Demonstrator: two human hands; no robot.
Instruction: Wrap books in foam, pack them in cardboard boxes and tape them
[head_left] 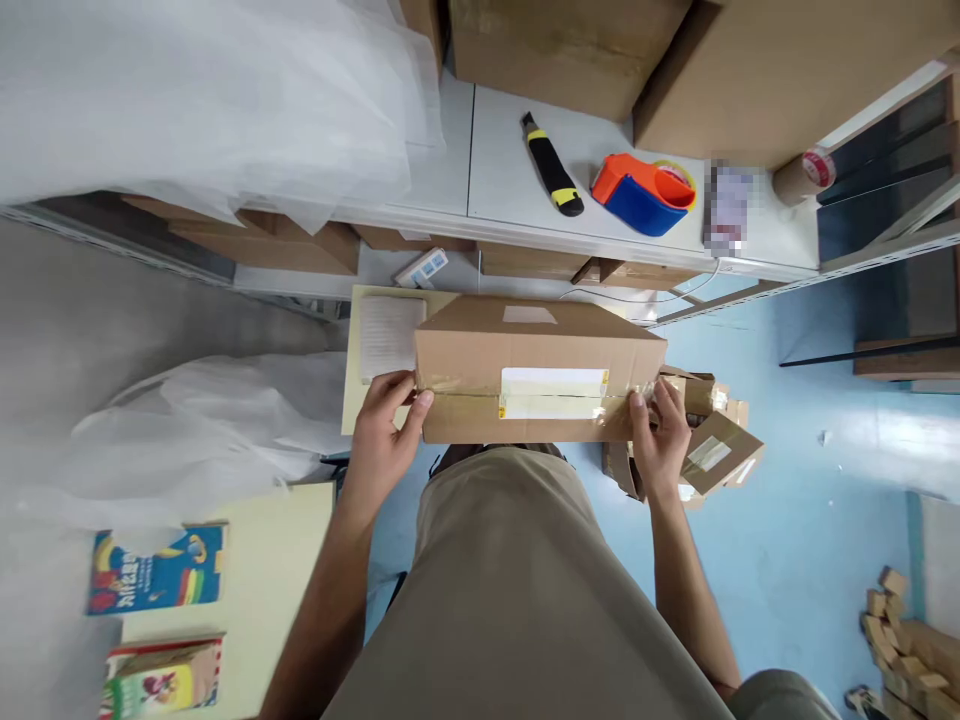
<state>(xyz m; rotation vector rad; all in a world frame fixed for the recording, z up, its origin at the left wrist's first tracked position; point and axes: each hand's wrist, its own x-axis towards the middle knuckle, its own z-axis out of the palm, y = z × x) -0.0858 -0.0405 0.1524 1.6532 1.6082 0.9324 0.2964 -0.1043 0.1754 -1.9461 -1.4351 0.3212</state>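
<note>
A taped brown cardboard box (536,345) with a white label on its near side rests above my lap. My left hand (384,425) grips the box's left end, thumb on the taped seam. At the right end, my right hand (660,430) is closed on the box, fingers over the tape. On the white shelf behind lie a black-and-yellow utility knife (553,167) and an orange-and-blue tape dispenser (643,193).
Large cardboard boxes (780,70) stand on the shelf top. A tape roll (806,172) lies at the right. Clear plastic sheeting (202,100) fills the left. Small cartons (716,450) sit on the blue floor at right; colourful books (154,570) lie at lower left.
</note>
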